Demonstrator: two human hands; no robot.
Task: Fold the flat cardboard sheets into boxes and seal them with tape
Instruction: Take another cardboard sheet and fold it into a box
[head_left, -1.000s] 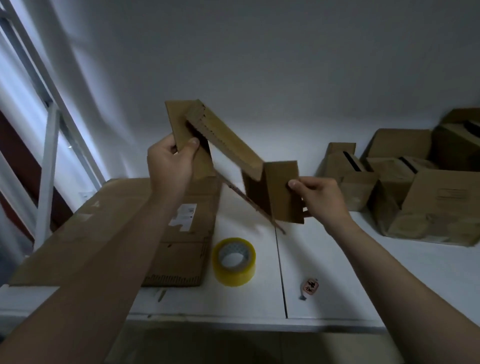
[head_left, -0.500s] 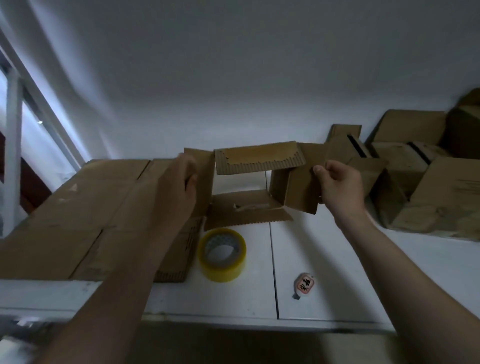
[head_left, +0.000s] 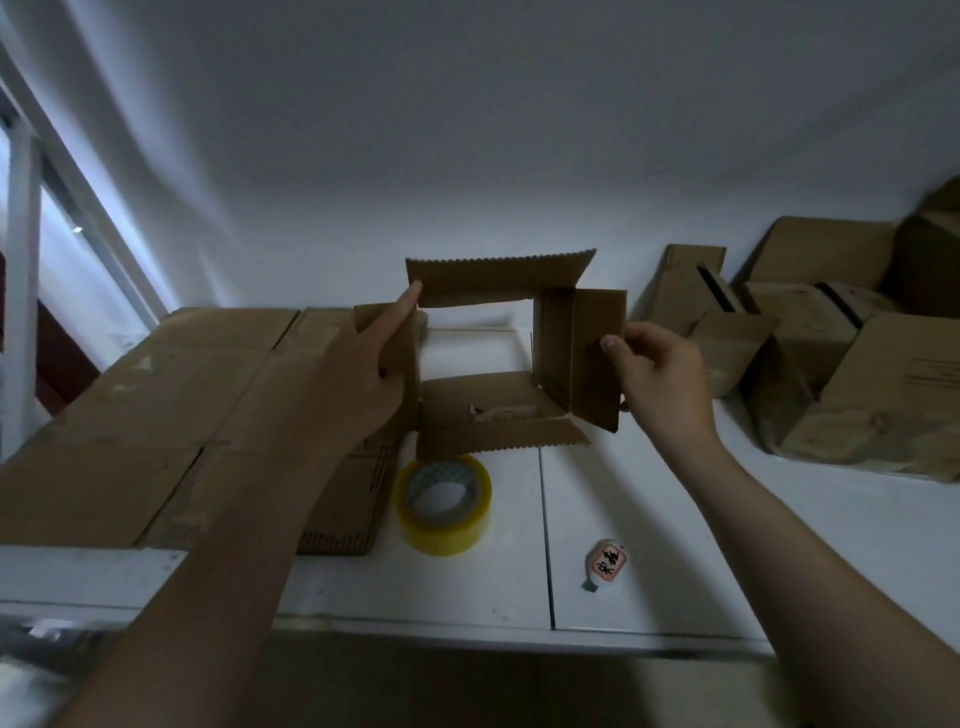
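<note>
A small brown cardboard box (head_left: 498, 280) is opened into a square tube, its open end facing me, and held just above the white table (head_left: 649, 509). My left hand (head_left: 363, 379) lies flat against its left wall, with the forefinger stretched up to the top flap's corner. My right hand (head_left: 654, 374) pinches the right side flap between thumb and fingers. The bottom flap sticks out toward me. A roll of yellow tape (head_left: 444, 503) lies on the table just in front of the box.
Flat cardboard sheets (head_left: 156, 415) cover the table's left part. Several folded boxes (head_left: 831, 364) are piled at the right, against the wall. A small white and red cutter (head_left: 605, 564) lies near the front edge. A window frame stands at the far left.
The box has gone from a skewed, half-flat shape held high to a square tube held lower, near the table. My left hand has flattened against its left wall.
</note>
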